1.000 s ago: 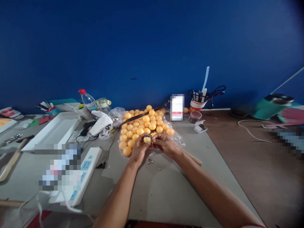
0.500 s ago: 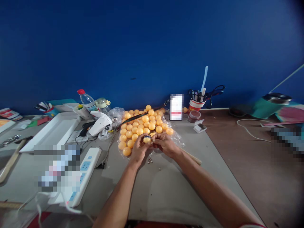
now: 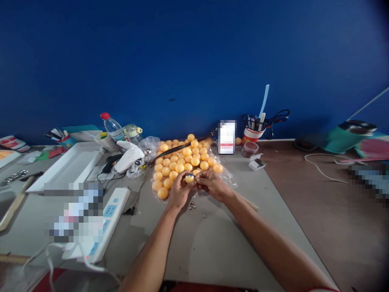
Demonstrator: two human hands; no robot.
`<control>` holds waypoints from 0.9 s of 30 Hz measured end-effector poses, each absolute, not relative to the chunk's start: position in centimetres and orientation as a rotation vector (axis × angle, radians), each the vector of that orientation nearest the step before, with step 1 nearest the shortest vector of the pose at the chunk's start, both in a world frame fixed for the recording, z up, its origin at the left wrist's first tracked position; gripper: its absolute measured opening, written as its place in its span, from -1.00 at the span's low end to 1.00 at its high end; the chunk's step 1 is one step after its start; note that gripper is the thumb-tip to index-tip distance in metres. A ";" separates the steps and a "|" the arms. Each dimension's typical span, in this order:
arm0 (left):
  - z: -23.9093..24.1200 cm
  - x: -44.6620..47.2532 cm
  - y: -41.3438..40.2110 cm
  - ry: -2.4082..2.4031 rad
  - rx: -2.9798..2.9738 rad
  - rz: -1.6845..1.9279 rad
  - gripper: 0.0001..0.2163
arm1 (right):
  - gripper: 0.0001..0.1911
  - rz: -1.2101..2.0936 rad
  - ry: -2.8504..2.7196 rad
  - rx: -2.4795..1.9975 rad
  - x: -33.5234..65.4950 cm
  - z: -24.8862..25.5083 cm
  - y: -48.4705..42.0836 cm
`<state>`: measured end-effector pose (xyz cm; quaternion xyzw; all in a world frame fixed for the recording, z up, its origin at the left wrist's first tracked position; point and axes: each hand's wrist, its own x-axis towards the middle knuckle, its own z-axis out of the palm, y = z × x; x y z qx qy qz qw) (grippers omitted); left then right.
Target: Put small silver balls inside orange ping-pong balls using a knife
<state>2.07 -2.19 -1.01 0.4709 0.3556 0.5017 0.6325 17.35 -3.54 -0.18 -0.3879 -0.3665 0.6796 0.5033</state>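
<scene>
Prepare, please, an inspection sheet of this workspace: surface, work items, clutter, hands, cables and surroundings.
Surface: grey worktop; brown tabletop adjoining at right.
Work items: many orange balls with clear plastic around them; small shiny metal pieces lying nearer the wearer.
Clutter: white tray, red-capped bottle and red-and-white cup holding tools.
Hands: left hand grips a partly shiny ball; right hand has fingertips beside it, contact unclear.
Cables: white cables near the power strip, left front.
Surroundings: blue wall behind; co-workers: nothing seen.
</scene>
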 end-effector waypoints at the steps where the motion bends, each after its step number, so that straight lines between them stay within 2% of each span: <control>1: -1.1 2.1 -2.2 0.820 1.086 1.145 -0.57 | -0.74 1.646 -0.879 -0.946 17.3 -0.1 -3.6; 27: -2.0 2.0 -2.2 0.851 1.277 1.125 -0.61 | -0.69 1.876 -0.751 -0.978 18.3 -0.1 -3.5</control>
